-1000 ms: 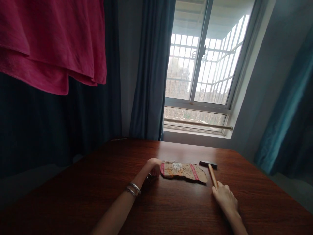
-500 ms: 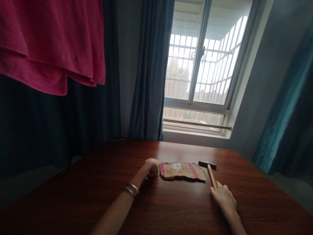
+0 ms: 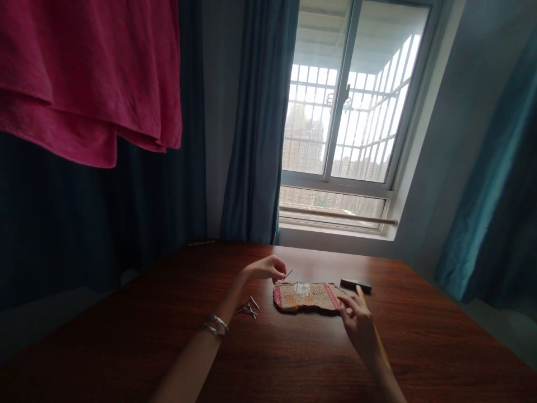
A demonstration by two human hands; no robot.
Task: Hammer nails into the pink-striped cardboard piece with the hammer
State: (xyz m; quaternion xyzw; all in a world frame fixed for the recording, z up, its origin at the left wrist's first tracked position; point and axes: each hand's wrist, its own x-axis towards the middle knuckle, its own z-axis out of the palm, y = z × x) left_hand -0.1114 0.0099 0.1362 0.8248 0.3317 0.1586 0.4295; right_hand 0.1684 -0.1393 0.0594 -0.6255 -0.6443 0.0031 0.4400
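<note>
Bare table (image 3: pixel 126 347) left; loose nails (image 3: pixel 248 307) beside patterned board (image 3: pixel 308 296).

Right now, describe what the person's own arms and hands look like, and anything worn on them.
Both forearms are bare, with no sleeves in view. The left hand has a slim wrist that carries silver bangles, at least two thin metal rings stacked together. The right hand shows no bracelet, watch or glove. No rings can be made out on either hand in this dim light.

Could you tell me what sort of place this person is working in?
Probably a room in a high-rise flat: a wooden table stands by a barred window looking out on tower blocks, with blue curtains and a pink cloth hanging overhead.
</note>
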